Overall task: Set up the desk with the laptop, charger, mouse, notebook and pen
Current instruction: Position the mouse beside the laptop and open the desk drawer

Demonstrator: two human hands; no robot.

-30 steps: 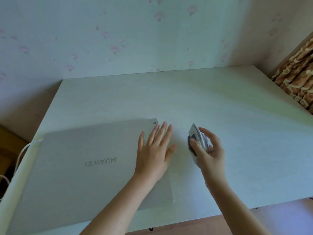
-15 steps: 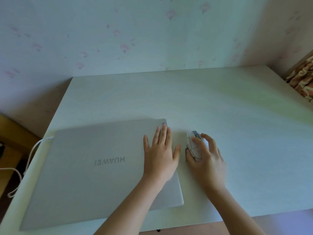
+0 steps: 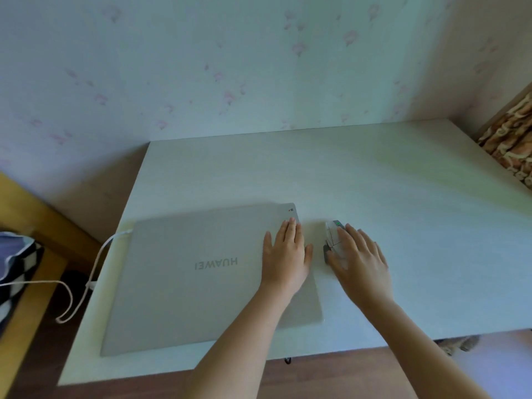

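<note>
compared with one second ago, our right hand (image 3: pixel 359 256) has brought the mouse (image 3: pixel 333 240) down: before it was lifted and tilted in our fingers, now it sits flat on the desk (image 3: pixel 403 197) with our palm and loosely curved fingers resting over it. a small green light shows on its front. our left hand (image 3: pixel 286 256) stays flat on the right part of the closed laptop (image 3: pixel 201 277), but its fingers, which were spread before, are now pressed close together, with the thumb a little apart.

nearest to us the laptop lies closed on the left half of the desk, with its logo upside down from our side. the mouse is just beside the laptop's right edge, not touching it. a white charger cable (image 3: pixel 95 263) is plugged into the laptop's far left corner and hangs down over the left edge of the desk in a loop.

we see no containers on the desk. the desk is pale, almost white. behind it there is a wall (image 3: pixel 259 67) with faint pink flowers. at the far right a brown patterned curtain (image 3: pixel 512 139) shows, and at the left a wooden frame (image 3: pixel 31 226) with a checked cloth (image 3: pixel 17 260).
</note>
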